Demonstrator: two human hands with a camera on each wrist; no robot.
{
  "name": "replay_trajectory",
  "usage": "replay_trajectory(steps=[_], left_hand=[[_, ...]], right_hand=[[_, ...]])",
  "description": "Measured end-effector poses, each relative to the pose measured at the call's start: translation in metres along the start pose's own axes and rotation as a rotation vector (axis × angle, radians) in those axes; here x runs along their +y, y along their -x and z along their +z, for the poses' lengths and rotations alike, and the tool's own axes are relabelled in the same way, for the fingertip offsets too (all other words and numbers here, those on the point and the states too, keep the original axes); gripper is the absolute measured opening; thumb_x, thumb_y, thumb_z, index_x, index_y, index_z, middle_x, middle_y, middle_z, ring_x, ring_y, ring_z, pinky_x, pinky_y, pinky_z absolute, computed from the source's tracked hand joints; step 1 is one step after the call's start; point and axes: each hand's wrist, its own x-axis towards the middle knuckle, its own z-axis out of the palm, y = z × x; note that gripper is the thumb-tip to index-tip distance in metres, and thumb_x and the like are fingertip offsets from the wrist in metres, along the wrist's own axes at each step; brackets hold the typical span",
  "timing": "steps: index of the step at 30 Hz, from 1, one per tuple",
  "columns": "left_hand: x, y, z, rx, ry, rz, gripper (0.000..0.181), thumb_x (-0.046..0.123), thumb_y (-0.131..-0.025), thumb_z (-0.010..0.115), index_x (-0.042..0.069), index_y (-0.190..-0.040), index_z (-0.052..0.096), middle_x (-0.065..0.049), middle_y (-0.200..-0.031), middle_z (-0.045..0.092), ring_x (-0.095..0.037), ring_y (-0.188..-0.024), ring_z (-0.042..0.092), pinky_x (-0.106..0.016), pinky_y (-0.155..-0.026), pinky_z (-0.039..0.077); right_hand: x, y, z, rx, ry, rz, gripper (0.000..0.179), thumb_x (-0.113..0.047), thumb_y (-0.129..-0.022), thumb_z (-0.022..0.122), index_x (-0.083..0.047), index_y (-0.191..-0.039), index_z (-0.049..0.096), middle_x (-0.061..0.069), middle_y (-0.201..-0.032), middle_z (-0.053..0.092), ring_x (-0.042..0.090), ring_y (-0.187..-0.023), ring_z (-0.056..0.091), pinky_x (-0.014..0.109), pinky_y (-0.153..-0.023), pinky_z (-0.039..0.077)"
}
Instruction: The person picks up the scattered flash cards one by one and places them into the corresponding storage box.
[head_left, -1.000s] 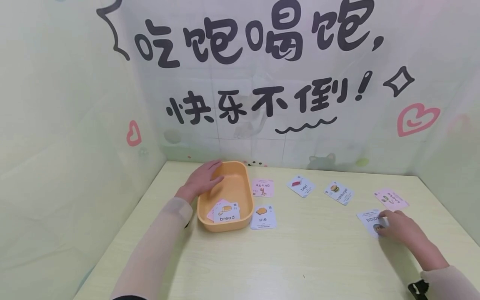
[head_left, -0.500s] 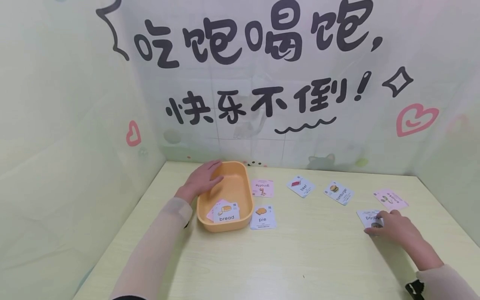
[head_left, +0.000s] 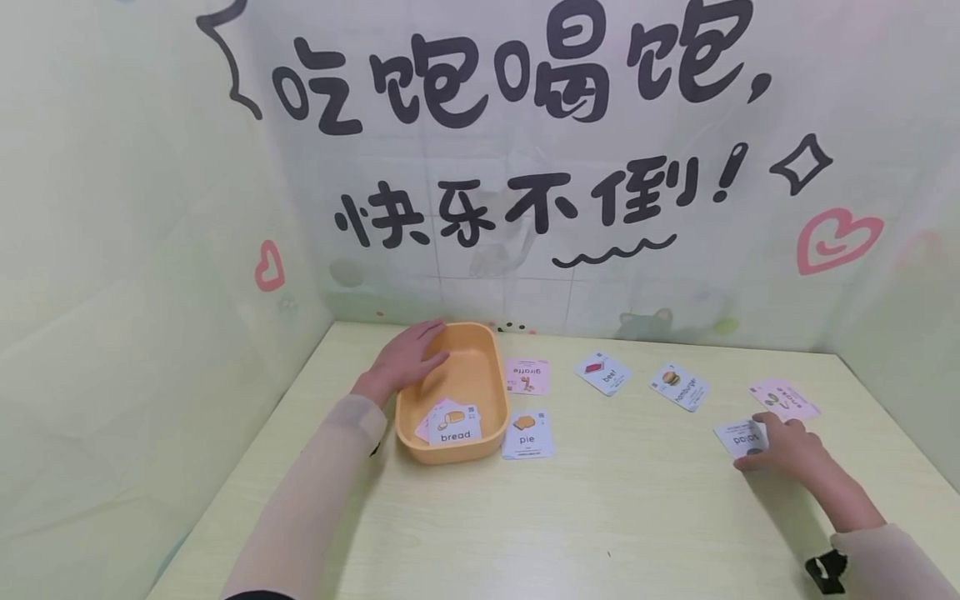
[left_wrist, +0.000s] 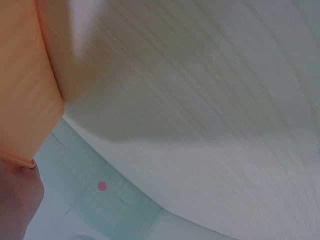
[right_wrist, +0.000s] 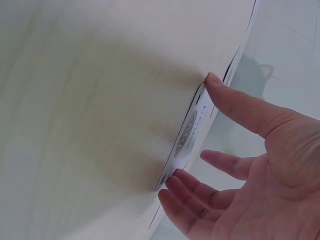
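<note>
My left hand [head_left: 403, 360] grips the left rim of an orange tray [head_left: 474, 375], thumb over the inside. In the left wrist view only the tray's outer wall [left_wrist: 27, 75] and a bit of the hand [left_wrist: 19, 200] show. A "bread" card [head_left: 454, 426] lies in the tray on top of pink card edges. On the right, my right hand [head_left: 798, 457] pinches a "salad" card [head_left: 737, 437] at the table. The right wrist view has the thumb on one edge of this card [right_wrist: 187, 132] and fingertips at the opposite edge.
Beside the tray lie a "giraffe" card [head_left: 527, 376] and a "pie" card [head_left: 528, 434]. Farther right are cards reading "beef" [head_left: 603, 372], "hamburger" [head_left: 679, 386] and "snake" [head_left: 784, 398]. A printed cloth wall [head_left: 480, 275] borders the pale wooden table [head_left: 600, 508].
My right thumb has moved to the near edge of the "salad" card, and the hand now holds it between thumb and fingers. The left hand and tray have stayed in place.
</note>
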Motion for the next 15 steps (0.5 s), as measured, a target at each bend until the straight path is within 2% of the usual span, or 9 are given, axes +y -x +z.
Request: replay_trajectory(steps=[6, 10, 15], left_hand=[[0.000, 0.000, 0.000, 0.004, 0.002, -0.005, 0.068, 0.044, -0.101, 0.048, 0.009, -0.156, 0.031, -0.011, -0.164, 0.030, -0.034, -0.152, 0.027, -0.049, -0.127, 0.022], [0.000, 0.000, 0.000, 0.002, 0.006, -0.009, 0.068, 0.044, -0.101, 0.049, 0.009, -0.156, 0.032, -0.010, -0.164, 0.031, -0.033, -0.152, 0.027, -0.049, -0.127, 0.023], [0.001, 0.000, 0.000, 0.003, 0.007, -0.008, 0.067, 0.043, -0.101, 0.050, 0.009, -0.156, 0.032, -0.010, -0.164, 0.031, -0.033, -0.152, 0.027, -0.049, -0.127, 0.023]], right_hand=[[0.004, -0.004, 0.000, 0.000, 0.008, -0.003, 0.091, -0.032, -0.074, 0.084, 0.022, -0.131, 0.036, 0.046, -0.106, 0.048, 0.050, -0.090, 0.048, 0.056, -0.076, 0.042], [0.009, -0.005, 0.001, -0.005, -0.054, 0.029, 0.099, -0.033, -0.073, 0.085, 0.023, -0.133, 0.031, 0.049, -0.109, 0.038, 0.052, -0.093, 0.042, 0.054, -0.076, 0.044], [0.012, -0.007, 0.002, -0.004, -0.094, 0.041, 0.102, -0.034, -0.074, 0.085, 0.028, -0.132, 0.028, 0.052, -0.111, 0.032, 0.054, -0.097, 0.039, 0.060, -0.081, 0.046]])
